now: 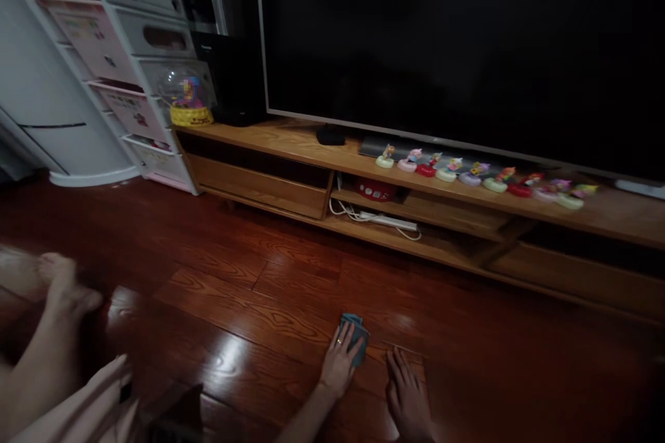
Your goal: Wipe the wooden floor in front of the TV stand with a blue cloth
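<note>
Dark red wooden floorboards [270, 291] are filling the near half of the scene and reflecting a light on the left. Beyond them, a large black television screen [457, 34] is standing on a long, low wooden cabinet [613, 218] that is running from the left centre to the right edge. White drawer units [150, 21] and a white rounded appliance [62, 131] are standing at the far left, with a black and silver machine [223, 41] just beside the screen. A row of small coloured figurines [483, 176] is sitting along the cabinet top, and a clear dome toy on a yellow base [190, 100] is standing at its left end. A red object [375, 189] and a white power strip with cables [387, 221] are lying on the open shelf below.

Near the bottom centre, the left hand [340, 360] is pressing flat, fingers spread, on a small folded teal cloth [357, 336] that is lying on the floor; a ring is showing on one finger. The right hand [408, 394] is resting open, palm down, on the bare boards just right of it, apart from the cloth and from the left hand. At the near left, a bare foot [65, 291] and a pale pink garment [88, 401] are showing, blurred.
</note>
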Demonstrator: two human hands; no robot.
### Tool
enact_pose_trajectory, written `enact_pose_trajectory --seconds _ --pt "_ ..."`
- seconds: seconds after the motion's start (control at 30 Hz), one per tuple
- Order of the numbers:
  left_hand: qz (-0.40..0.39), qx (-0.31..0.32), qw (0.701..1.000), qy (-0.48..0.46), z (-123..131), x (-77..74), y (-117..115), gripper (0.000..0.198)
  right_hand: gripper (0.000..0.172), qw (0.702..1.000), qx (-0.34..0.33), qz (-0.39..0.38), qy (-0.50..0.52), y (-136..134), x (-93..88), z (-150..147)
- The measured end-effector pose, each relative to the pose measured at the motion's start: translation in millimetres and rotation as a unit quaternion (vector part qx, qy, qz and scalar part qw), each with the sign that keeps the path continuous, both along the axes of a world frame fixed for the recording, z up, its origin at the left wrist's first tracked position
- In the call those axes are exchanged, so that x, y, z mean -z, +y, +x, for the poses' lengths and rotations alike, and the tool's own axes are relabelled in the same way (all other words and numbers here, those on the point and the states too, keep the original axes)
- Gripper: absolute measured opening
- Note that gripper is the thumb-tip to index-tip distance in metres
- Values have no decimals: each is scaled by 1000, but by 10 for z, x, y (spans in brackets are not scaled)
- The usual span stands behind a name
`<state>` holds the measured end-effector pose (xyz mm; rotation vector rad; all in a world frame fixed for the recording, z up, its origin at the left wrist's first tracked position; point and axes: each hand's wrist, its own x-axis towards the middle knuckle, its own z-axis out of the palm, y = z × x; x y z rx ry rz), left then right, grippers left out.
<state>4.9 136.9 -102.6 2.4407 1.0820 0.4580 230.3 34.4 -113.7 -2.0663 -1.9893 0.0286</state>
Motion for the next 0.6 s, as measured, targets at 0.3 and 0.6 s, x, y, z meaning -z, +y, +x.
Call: enact_pose_trajectory --seconds 0.3,0.6 --pt "25 -193 972 133 -1694 -241 195 68 58 999 -29 -15 10 -140 -82 38" --pt "39 -508 835 208 -2486 -212 -131 56 58 998 -41 -43 20 -571 -74 288"
